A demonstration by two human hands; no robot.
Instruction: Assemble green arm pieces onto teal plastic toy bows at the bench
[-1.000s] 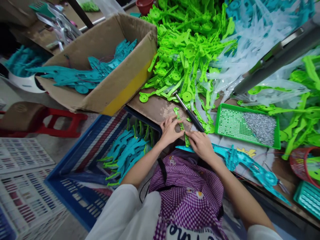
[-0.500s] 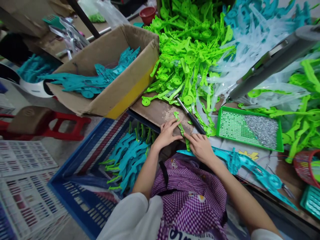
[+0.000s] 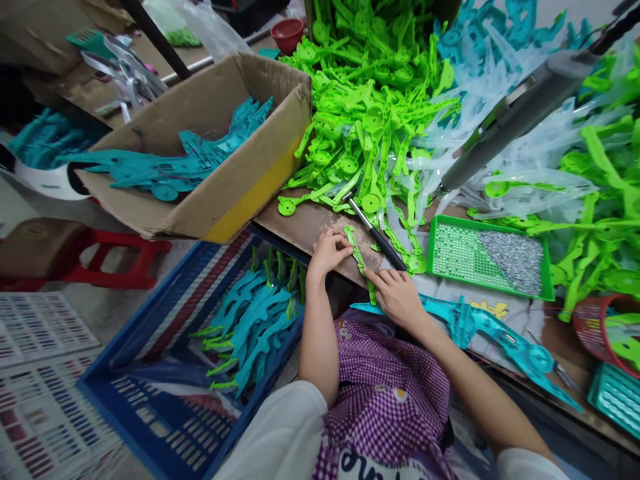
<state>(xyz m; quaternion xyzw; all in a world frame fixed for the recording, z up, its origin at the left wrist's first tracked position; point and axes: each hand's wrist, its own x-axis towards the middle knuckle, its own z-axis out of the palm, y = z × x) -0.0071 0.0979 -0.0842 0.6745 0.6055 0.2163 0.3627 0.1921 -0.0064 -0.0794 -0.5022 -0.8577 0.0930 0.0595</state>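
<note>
A narrow bright-green plastic part (image 3: 356, 248) lies at the table's front edge, its lower end overhanging toward my lap. My right hand (image 3: 397, 295) grips that lower end, the fingers bent over it. Just left of the part's upper half is my left hand (image 3: 330, 253), thumb and forefinger pinched together; anything between them is too small to make out. A hammer (image 3: 376, 233) with a black handle rests right of the green part, its head toward the green pile. Beneath and right of my right hand, a long translucent-blue bow-shaped part (image 3: 495, 330) lies along the edge.
A green tray (image 3: 453, 267) holds small silvery pieces. Behind it stands a grey tool arm (image 3: 515, 123). Green parts (image 3: 370, 120) are heaped at the back. A cardboard box (image 3: 240, 180) with blue parts is at left; below it, a blue crate (image 3: 150, 347) holds blue-and-green pieces.
My left hand has drawn back slightly left from the green part, and its spread fingers have closed into a pinch. The right hand keeps its place on the part. The view has shifted slightly.
</note>
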